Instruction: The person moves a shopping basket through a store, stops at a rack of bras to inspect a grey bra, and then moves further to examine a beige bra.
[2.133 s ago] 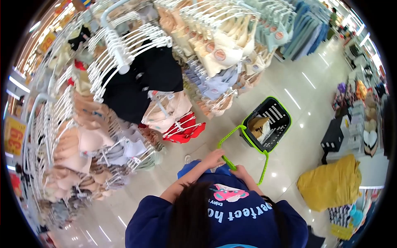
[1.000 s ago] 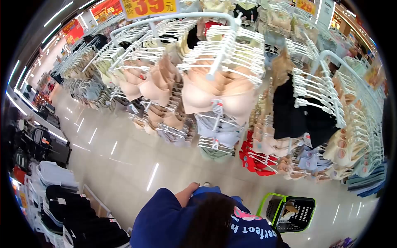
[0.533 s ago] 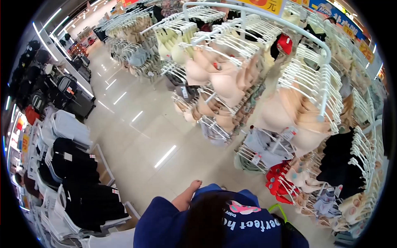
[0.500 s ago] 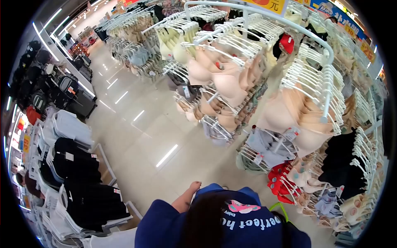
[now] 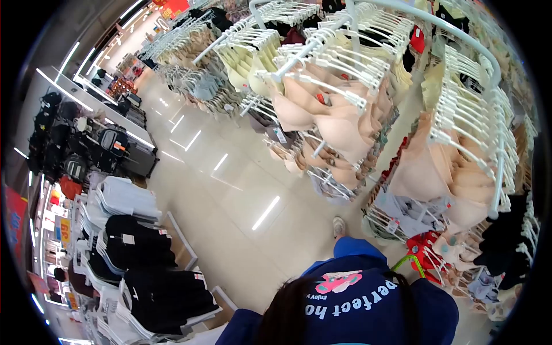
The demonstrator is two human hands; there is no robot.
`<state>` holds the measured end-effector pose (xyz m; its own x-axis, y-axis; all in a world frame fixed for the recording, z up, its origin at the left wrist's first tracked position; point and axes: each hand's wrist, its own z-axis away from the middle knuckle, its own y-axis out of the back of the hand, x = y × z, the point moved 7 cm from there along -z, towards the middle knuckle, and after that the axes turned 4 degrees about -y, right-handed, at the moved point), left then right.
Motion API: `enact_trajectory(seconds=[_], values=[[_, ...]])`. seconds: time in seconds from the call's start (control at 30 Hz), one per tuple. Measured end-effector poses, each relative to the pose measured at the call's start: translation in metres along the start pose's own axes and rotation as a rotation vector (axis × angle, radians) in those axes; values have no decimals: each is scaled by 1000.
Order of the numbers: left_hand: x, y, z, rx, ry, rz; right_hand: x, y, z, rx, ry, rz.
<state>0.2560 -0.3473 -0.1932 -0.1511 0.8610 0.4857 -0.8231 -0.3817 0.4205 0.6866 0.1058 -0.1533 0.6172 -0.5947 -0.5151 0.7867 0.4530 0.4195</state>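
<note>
Neither of my hands shows now. My navy T-shirt [image 5: 368, 287] with a pink print and white lettering fills the bottom of the view, and the left sleeve [image 5: 240, 326] hides what lies below it. Beside my right side a bright green loop-shaped handle [image 5: 409, 263] sticks out; whether my right hand holds it is hidden. The nearest goods are beige bras [image 5: 428, 167] on white hangers, on a rack ahead to the right. One shoe [image 5: 338, 225] steps forward on the floor below blue shorts [image 5: 359, 248].
A pale tiled aisle [image 5: 230, 190] runs ahead to the upper left. On the left, black shirts [image 5: 167, 296] and white shirts [image 5: 129, 198] hang on racks, with bags [image 5: 112, 141] farther off. Another bra rack [image 5: 339, 109] stands ahead, its pale metal rail [image 5: 460, 31] curving overhead. Red bras [image 5: 422, 253] hang low at right.
My left hand, seen in front of the shorts before, has gone out of view. A shoe has come forward. The racks appear larger and shifted right as the view moved.
</note>
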Motion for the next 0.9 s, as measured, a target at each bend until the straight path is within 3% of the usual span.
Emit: enact_trajectory(seconds=[0.27, 0.43, 0.5, 0.7, 0.9], values=[[148, 61, -88, 132, -65, 232, -158, -10, -84, -8, 74, 4], [275, 81, -130, 89, -331, 201, -216, -6, -119, 12, 102, -28], [313, 81, -145, 111, -427, -34, -216, -9, -116, 21, 92, -44], [363, 62, -151, -2, -482, -323, -169, -25, -73, 45, -7, -100], [385, 84, -192, -130, -370, -400, -93, -80, -18, 94, -179, -198]])
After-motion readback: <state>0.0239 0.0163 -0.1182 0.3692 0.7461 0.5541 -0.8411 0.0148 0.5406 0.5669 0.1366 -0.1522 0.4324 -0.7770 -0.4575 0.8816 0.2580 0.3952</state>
